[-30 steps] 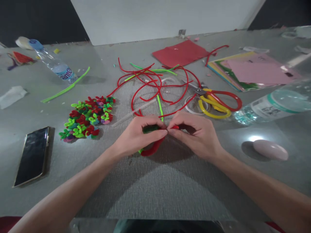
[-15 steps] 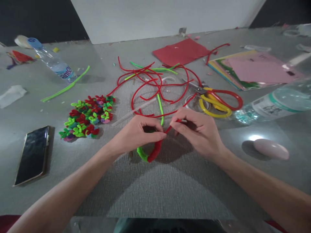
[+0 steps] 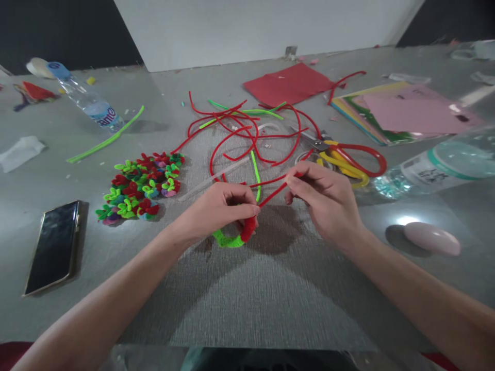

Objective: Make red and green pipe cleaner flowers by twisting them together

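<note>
One red-and-green wrapped band [image 3: 231,241] is pinched in my left hand [image 3: 220,206], apparently to anchor the red pipe cleaner [image 3: 274,194], which my right hand [image 3: 325,196] pinches farther out, seemingly for tautness between grips.

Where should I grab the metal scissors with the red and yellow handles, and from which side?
Probably by the red loop handle, from above on the right: the scissors lie with their metal blades pointing away to the left, toward the tangled red fuzzy stems. The yellow loop sits partly behind the bare right hand, and the clear, green-banded plastic bottle is close beside the handles.
</note>
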`<state>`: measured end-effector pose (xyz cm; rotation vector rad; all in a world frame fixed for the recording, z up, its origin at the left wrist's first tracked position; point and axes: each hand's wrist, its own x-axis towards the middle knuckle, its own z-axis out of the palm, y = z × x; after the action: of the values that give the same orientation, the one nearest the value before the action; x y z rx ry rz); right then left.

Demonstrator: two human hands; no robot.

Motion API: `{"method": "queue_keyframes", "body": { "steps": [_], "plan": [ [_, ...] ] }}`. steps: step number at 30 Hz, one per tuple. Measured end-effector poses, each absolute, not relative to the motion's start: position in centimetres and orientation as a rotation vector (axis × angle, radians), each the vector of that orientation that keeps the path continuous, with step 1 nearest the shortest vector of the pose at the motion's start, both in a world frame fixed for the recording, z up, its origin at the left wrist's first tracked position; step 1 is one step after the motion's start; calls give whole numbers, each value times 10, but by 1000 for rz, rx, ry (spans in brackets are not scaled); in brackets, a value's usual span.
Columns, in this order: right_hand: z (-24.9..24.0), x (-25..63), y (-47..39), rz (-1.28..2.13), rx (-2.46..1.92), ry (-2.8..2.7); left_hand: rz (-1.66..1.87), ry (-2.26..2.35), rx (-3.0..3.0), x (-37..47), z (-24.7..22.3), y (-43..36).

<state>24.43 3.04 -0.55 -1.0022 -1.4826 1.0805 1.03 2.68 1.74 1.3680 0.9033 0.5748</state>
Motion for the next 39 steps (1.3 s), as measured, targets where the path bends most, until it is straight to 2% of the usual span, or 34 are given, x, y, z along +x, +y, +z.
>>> {"method": "queue_keyframes", "body": {
  "steps": [6,16,39],
  "plan": [
    [-16,246,34,1113,-992,-1361,591,904,1318,11,18,28],
    [-6,245,40,1215,-1026,-1087,581,966,1378,9,19,29],
    [-7,257,55,1107,-934,-1020,622,973,1401,6,15,30]
  ]
}}
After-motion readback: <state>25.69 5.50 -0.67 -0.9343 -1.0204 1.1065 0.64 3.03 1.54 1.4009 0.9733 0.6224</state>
